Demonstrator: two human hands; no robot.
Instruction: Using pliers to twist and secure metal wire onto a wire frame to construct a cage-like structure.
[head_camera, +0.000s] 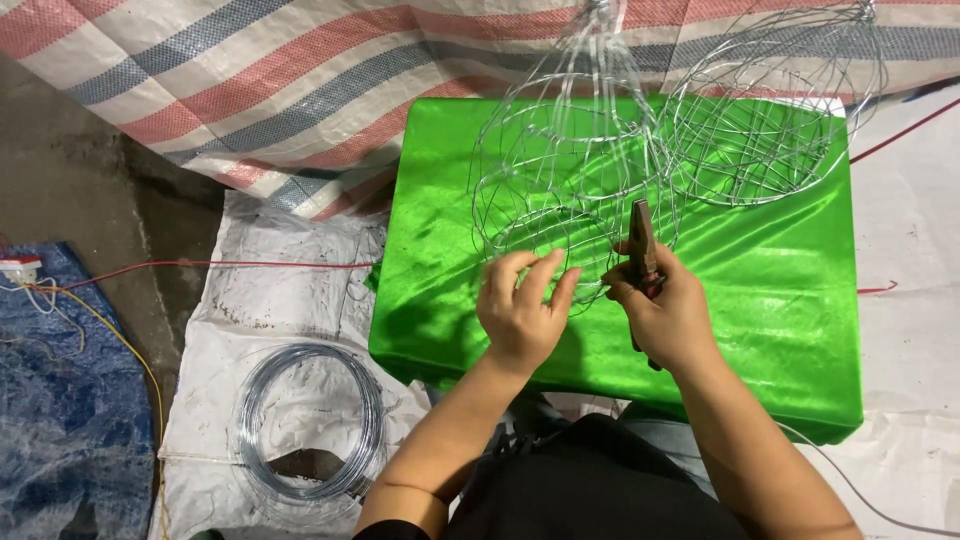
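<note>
On a table draped in shiny green satin cloth (780, 300), seen from the head camera, stands a rounded wire frame (560, 170) of thin silver wire, its hoops and ribs gathered to a knot at the top. A second wire frame (770, 110) of the same kind sits just beside it, toward the far right corner of the cloth. The left hand (520, 310) is at the near lower rim of the first frame, fingers curled loosely with the tips pinching the thin wire there. The right hand (672, 315) is clenched around the handles of a pair of pliers (641, 240), whose dark nose points up and away against the frame's lower ribs; whether the nose grips a wire is too fine to tell. Down on the floor to the left, a coil of silver wire (310, 420) lies on white plastic sheeting (260, 290). A red cable (200, 265) runs across that sheeting, and a red, blue and white striped tarpaulin (250, 80) lies beyond the table.
</note>
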